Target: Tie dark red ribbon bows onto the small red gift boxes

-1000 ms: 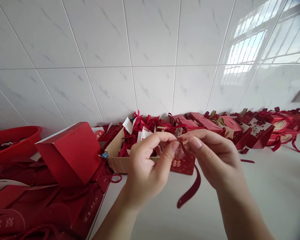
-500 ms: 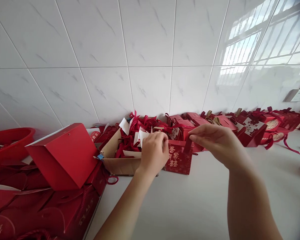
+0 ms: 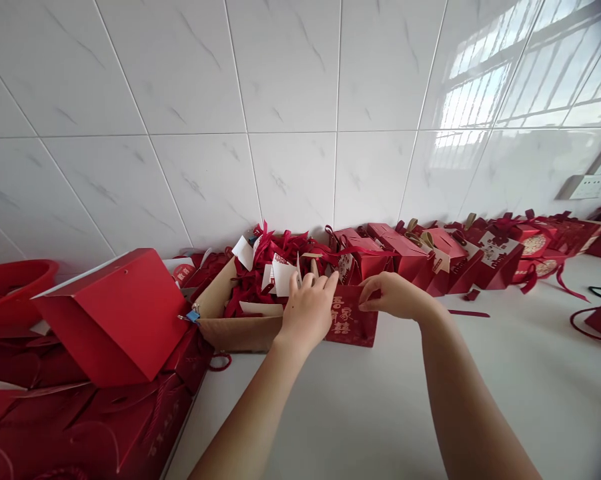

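Observation:
A red gift box [image 3: 353, 327] with gold characters printed on its front stands on the white counter, against the right end of an open cardboard box [image 3: 250, 333]. My right hand [image 3: 397, 297] is closed at its upper right edge, thumb and finger pinching there. My left hand [image 3: 307, 310] is open, fingers apart, over the right part of the cardboard box, beside the gift box's left side. Whether its fingertips touch anything is hidden. Inside the cardboard box lie dark red ribbons [image 3: 260, 290] and white cards [image 3: 283, 273].
A large plain red box [image 3: 123, 313] rests tilted on several dark red boxes [image 3: 55, 427] at left, near a red basin [image 3: 35, 273]. Red gift boxes [image 3: 400, 250] line the tiled wall at right. A dark red strip [image 3: 469, 313] lies on the counter [image 3: 360, 413].
My right hand has come down and left to the gift box's edge; the dark strip it held up no longer shows in it. My left hand's fingers have spread.

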### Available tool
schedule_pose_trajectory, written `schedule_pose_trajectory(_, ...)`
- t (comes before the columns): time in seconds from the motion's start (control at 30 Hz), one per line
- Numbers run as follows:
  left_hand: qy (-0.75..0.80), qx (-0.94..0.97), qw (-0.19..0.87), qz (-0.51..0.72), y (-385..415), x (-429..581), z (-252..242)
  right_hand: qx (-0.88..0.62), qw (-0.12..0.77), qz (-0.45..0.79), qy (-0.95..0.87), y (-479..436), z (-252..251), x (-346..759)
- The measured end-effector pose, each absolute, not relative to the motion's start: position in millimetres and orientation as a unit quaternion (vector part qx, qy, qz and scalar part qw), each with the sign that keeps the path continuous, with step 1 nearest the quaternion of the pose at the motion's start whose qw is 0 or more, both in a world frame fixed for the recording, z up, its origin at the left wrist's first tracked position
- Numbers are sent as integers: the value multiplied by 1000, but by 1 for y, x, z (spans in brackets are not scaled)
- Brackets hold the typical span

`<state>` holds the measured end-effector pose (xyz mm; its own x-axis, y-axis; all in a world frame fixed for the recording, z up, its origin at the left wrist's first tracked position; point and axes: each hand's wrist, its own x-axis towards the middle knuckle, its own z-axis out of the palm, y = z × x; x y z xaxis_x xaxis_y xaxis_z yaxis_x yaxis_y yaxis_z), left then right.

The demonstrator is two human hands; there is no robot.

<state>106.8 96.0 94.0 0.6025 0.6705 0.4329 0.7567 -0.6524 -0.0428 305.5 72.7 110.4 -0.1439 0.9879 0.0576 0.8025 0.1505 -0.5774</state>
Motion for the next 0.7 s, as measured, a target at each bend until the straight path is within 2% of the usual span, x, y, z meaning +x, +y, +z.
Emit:
schedule_pose_trajectory(0.17, -384, -896, 106, -193, 95, 107, 98, -620, 198, 206, -731, 75, 109, 302)
schedule_pose_trajectory(0.37, -361, -900, 2, -243, 96, 104, 101, -605, 196, 198, -746, 66, 117, 299)
schedule_pose_trajectory(0.5, -351, -900, -26, -257, 93, 101, 108, -588, 220, 186, -756, 48, 130, 299)
schedule_pose_trajectory(0.7, -307, -813, -252, -425, 81, 96, 125, -560, 339, 168, -737, 25, 146, 298)
